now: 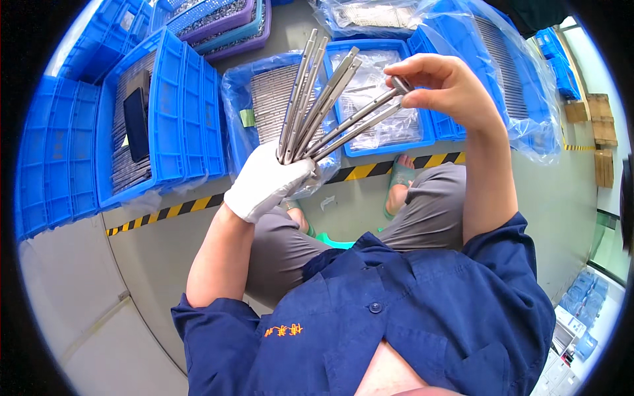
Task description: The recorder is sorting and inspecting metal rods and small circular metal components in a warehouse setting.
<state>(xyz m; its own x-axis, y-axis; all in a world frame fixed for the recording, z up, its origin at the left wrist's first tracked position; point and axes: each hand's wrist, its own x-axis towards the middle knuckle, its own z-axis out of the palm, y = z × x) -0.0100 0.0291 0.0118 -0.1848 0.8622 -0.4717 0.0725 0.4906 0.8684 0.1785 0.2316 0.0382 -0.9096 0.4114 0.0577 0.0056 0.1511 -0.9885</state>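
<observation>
My left hand (264, 185), in a white glove, is closed round the lower ends of several slim metal shafts (325, 99). The shafts fan out upward and to the right, and small holes or notches show along them. My bare right hand (452, 89) pinches a small round ridged metal piece (400, 84) between thumb and fingers. That piece sits at the far end of one shaft leaning right; whether it is fixed to it I cannot tell. Beyond my hands, a blue crate (228, 99) lined with clear plastic holds rows of similar shafts.
Another blue crate (422, 142) holds plastic-wrapped shafts. Stacked blue crates (188, 105) stand at left, with a black phone (136, 124) lying on the shafts inside. Purple and blue baskets (254, 33) hold small metal parts. Black-and-yellow tape (360, 173) crosses the floor near my feet.
</observation>
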